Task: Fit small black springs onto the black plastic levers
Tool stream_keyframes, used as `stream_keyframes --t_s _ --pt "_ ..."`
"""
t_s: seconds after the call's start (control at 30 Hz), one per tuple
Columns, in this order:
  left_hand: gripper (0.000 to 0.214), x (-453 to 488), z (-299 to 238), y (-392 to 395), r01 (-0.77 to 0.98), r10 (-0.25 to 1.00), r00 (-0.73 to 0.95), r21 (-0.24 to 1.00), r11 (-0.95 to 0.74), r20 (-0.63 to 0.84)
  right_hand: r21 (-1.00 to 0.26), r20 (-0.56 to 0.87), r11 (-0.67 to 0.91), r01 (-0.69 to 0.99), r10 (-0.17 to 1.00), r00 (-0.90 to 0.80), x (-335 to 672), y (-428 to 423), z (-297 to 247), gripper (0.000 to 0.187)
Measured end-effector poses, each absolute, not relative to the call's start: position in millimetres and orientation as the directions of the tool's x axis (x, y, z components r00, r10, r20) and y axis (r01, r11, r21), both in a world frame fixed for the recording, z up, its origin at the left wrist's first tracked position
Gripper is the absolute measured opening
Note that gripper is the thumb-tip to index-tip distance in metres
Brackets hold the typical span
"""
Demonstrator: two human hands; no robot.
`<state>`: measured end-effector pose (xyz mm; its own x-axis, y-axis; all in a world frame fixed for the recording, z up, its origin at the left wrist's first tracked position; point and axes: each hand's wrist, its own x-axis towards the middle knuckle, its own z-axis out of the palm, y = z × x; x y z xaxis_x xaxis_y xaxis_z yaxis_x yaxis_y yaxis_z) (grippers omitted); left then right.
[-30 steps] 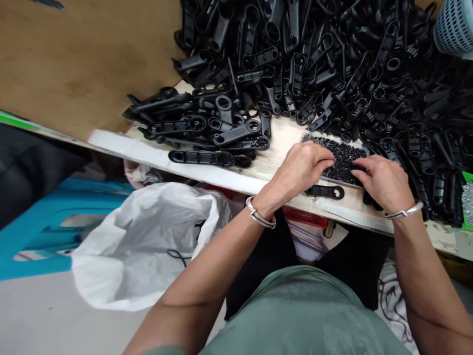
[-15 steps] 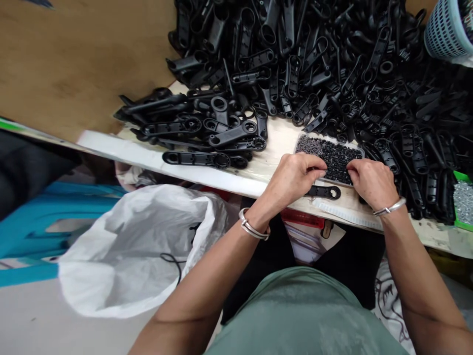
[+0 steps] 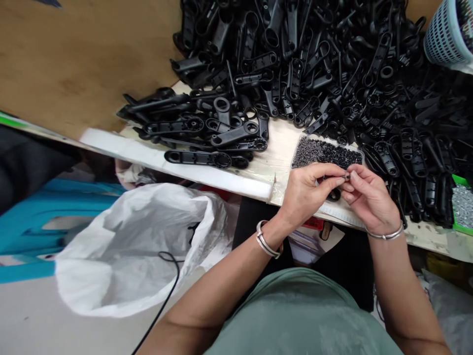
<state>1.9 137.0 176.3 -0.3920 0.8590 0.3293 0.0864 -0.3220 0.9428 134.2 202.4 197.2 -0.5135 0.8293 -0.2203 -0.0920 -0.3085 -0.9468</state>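
Observation:
My left hand (image 3: 308, 190) and my right hand (image 3: 371, 195) meet fingertip to fingertip in front of a clear box (image 3: 292, 160) of small dark parts. Between the pinched tips is a tiny dark piece (image 3: 346, 177), too small to name exactly; both hands are closed on it. The box holds greyish bits on its left side and black bits on its right. Below my left fingers, a black plastic handle-like part (image 3: 334, 195) lies at the bench edge, mostly covered by that hand.
A large heap of black plastic parts (image 3: 295, 74) covers the bench behind the box. A smaller pile (image 3: 221, 130) lies to the left. At right are a blue basket (image 3: 443, 37) and a green tray (image 3: 460, 227) of metal bits. A white sack (image 3: 121, 251) stands open below.
Both hands have left the box's contents and come together at its near edge, now pinching a tiny piece between them. The black part beneath is more covered.

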Motion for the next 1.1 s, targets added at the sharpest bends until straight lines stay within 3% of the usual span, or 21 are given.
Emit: stream_keyframes --t_s 0.17,0.33,0.53,0.67,0.93,1.1 --pt "0.011 7 173 136 0.237 0.778 -0.441 0.894 -0.379 0.447 -0.947 -0.151 -0.257 -0.191 0.884 -0.442 126 189 188 0.033" --pt "0.012 5 172 134 0.271 0.787 -0.443 0.901 -0.339 0.429 -0.97 -0.111 -0.178 -0.164 0.929 -0.354 125 182 189 0.03" --pt "0.007 2 171 130 0.065 0.867 -0.383 0.946 -0.319 0.319 -0.95 -0.201 -0.293 -0.111 0.843 -0.499 137 187 190 0.032" --pt "0.005 2 170 127 -0.026 0.898 -0.34 0.951 -0.307 0.28 -0.941 -0.207 -0.313 -0.131 0.834 -0.511 145 186 184 0.031" --pt "0.01 6 170 121 0.291 0.847 -0.297 0.886 -0.36 0.441 -0.956 -0.168 -0.25 -0.154 0.897 -0.408 144 172 187 0.026" --pt "0.01 7 169 121 0.379 0.826 -0.25 0.836 -0.396 0.505 -0.967 -0.148 -0.213 -0.143 0.918 -0.368 141 168 188 0.025"
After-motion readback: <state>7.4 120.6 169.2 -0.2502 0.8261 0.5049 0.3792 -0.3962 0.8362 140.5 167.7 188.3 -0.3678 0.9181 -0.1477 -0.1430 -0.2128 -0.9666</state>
